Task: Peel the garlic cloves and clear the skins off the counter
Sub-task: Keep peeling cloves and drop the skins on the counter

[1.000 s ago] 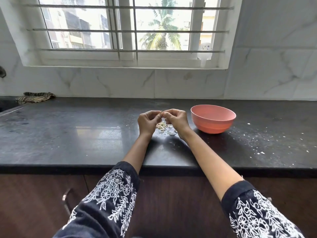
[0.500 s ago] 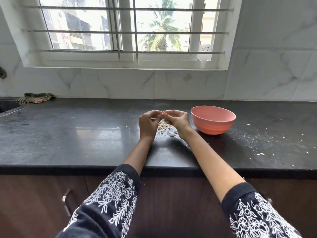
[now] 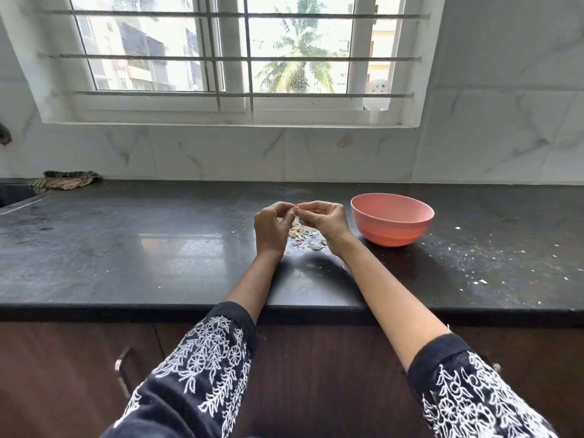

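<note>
Both my hands are raised just above the dark counter [image 3: 158,248], fingertips meeting. My left hand [image 3: 271,230] and right hand [image 3: 322,220] are curled inward, thumbs and forefingers pinched together at one point; what they pinch is too small to make out, though I judge it to be a garlic clove in mid-peel.

Change: against the views half a second and one second ago, the hands hold almost the same pose and place, with only a slight shift at the fingertips. I read this as peeling still in progress, with no clove released and no skins cleared.

Position: directly beneath the fingers, and a little toward me, lies the pile of skins [image 3: 305,237]. Just beside the right-hand fingers, on their outer side, stands the pink bowl [image 3: 392,221]; its contents are hidden by the rim. Beyond the bowl, white flecks [image 3: 480,273] are scattered. Well away from the left-hand fingers lies a folded cloth [image 3: 66,181].

Count: two hands, one bowl, one pile, one cloth; loose cloves cannot be counted.
</note>
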Tool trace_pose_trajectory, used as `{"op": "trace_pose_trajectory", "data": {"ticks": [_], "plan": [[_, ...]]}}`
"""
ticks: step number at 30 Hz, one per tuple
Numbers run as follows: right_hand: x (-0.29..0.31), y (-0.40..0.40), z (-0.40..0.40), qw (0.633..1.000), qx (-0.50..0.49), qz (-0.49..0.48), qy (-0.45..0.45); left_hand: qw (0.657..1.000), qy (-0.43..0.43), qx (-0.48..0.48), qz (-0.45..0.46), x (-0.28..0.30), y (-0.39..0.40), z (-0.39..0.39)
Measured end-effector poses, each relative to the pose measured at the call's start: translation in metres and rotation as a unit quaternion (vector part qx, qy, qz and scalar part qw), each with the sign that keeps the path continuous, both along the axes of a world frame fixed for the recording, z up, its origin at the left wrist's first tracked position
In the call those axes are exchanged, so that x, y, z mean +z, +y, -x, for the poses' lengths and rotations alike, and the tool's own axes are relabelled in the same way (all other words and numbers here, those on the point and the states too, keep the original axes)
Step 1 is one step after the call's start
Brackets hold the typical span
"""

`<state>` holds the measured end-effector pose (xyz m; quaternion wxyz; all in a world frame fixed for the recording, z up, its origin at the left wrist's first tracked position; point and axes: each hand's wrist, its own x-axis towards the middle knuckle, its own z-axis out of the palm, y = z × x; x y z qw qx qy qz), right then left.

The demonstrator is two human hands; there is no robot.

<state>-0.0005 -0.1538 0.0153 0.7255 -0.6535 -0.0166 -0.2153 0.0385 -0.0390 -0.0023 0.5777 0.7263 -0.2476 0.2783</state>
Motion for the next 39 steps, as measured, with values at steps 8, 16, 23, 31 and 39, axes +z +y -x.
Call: {"op": "trace_pose_trajectory", "data": {"ticks": [8, 16, 23, 31, 39], "plan": [[0.002, 0.000, 0.003, 0.998, -0.017, 0.045, -0.036, 0.936, 0.223, -0.189, 0.196, 0.007, 0.000, 0.008], [-0.001, -0.002, -0.003, 0.938, -0.116, 0.319, -0.074, 0.940, 0.260, -0.155, 0.158, 0.005, 0.002, 0.004], [-0.003, -0.006, -0.006, 0.921, -0.137, 0.358, -0.071, 0.954, 0.237, -0.180, 0.041, 0.003, 0.002, 0.004], [-0.002, 0.003, -0.003, 0.938, -0.157, 0.292, -0.105, 0.938, 0.269, -0.160, 0.150, 0.004, 0.001, 0.005], [0.000, 0.004, -0.005, 0.946, -0.146, 0.269, -0.104, 0.921, 0.259, -0.185, 0.224, 0.010, 0.001, 0.007]]}}
